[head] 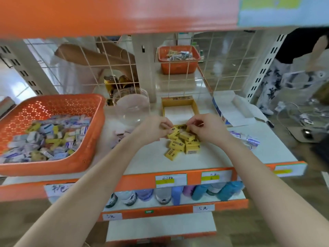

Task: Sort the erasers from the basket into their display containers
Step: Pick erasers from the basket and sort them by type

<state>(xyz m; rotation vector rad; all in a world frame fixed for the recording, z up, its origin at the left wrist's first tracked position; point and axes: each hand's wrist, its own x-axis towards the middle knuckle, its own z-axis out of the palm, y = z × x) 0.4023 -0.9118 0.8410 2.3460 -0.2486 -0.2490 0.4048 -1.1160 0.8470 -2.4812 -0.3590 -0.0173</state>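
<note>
**Yellow batch, mid-sort**

Working the yellow erasers (183, 142), heaped on the shelf (151, 157) just in front of the yellow display box (195, 107); pinching one off the top of the heap with the left hand (153, 130), thumb and fingertips clamped on it; curling the right hand (206, 129) onto the heap's far edge, apparently nipped on another, grip partly hidden.

Plenty of mixed stock in the orange basket (99, 111) at left; a few blue-white erasers (247, 139) loose on the shelf at right.

Handling, by the look of it: small, light, stiff sleeved blocks; printed wrap probably a bit slick; not fragile.

Best to take each across the narrow width at mid-length, then lay it flat in the box; grabbing several at once looks doable but risks scattering.
</note>
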